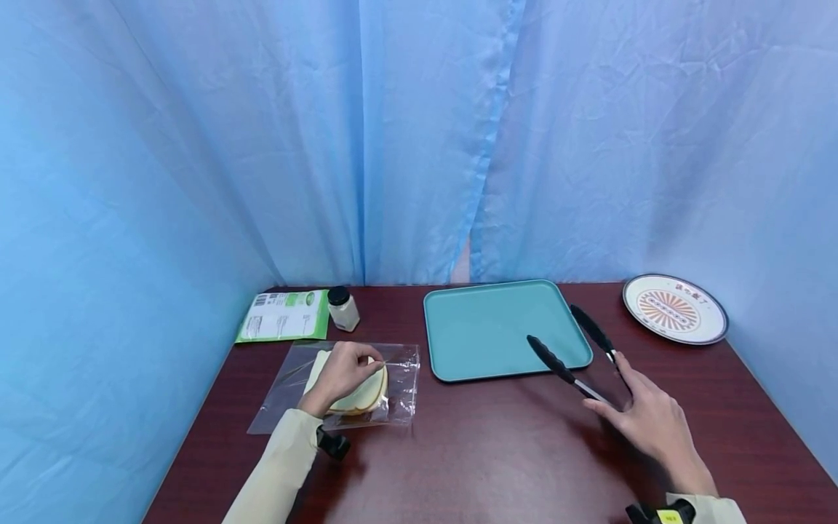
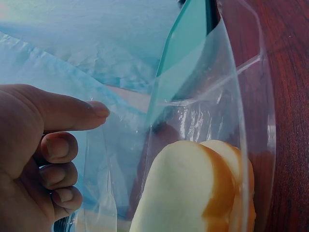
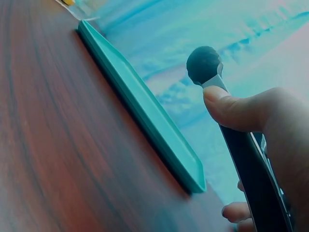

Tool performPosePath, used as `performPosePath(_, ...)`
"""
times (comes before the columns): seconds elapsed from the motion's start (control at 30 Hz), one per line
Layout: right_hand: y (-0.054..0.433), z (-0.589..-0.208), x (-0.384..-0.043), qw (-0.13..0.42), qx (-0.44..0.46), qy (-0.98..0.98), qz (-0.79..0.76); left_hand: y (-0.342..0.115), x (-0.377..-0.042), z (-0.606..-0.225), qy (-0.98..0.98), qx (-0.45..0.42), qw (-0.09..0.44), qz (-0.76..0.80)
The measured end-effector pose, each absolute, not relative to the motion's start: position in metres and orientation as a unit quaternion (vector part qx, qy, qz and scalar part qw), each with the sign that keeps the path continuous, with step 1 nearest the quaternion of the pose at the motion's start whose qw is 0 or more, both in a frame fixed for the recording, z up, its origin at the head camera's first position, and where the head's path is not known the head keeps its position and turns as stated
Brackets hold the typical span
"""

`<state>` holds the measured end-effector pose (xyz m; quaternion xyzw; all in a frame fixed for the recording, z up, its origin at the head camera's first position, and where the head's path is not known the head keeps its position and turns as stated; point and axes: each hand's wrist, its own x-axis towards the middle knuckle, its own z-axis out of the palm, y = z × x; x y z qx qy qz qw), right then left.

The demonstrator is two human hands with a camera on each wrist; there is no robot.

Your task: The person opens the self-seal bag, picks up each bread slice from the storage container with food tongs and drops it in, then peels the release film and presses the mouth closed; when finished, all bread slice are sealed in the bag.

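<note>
My left hand (image 1: 345,372) is over a clear plastic bag (image 1: 406,371) with slices of bread (image 1: 363,397) inside. Its thumb and forefinger pinch the film, the other fingers curled. Close up in the left wrist view, the bread (image 2: 181,188) shows a pale face and brown crust, with film standing up around it. Black-tipped tongs (image 1: 556,364) are in my right hand (image 1: 655,418), thumb along one arm and fingers on the other. Their arms are spread apart and point toward the tray. In the right wrist view, the thumb (image 3: 236,111) lies on the tongs' arm.
A teal tray (image 1: 497,331) lies in the middle of the dark red table (image 1: 484,451). Behind the bread are a white-and-green packet (image 1: 284,316) and a small jar with a black lid (image 1: 343,309). A patterned plate (image 1: 674,309) is at the far right. Blue curtains (image 1: 419,145) enclose the table.
</note>
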<state>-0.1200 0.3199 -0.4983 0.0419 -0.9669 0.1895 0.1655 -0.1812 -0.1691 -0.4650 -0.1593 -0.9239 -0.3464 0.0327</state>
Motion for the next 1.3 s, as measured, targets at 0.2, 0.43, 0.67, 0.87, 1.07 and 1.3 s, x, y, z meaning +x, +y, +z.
performPosePath(0.2, 0.337, -0.500, -0.110, 0.139, -0.019, -0.974, 0.177, -0.168, -0.182, -0.466, -0.924, -0.158, 0.032, -0.347)
performPosePath(0.43, 0.355, -0.506, -0.100, 0.102, -0.074, -0.974, 0.189, -0.167, -0.183, -0.465, -0.926, -0.149, 0.027, -0.346)
performPosePath(0.67, 0.374, -0.511, -0.094, 0.049, -0.148, -0.971, 0.184, -0.167, -0.182, -0.463, -0.925, -0.152, 0.022, -0.348)
performPosePath(0.87, 0.383, -0.516, -0.091, 0.006, -0.193, -0.965, 0.177, -0.166, -0.181, -0.465, -0.925, -0.147, 0.023, -0.351)
performPosePath(1.07, 0.385, -0.521, -0.088, 0.028, -0.224, -0.958, 0.175, -0.166, -0.181, -0.466, -0.925, -0.142, 0.020, -0.352)
performPosePath(1.3, 0.386, -0.526, -0.086, 0.014, -0.243, -0.957, 0.157, -0.166, -0.181, -0.468, -0.925, -0.139, 0.023, -0.353)
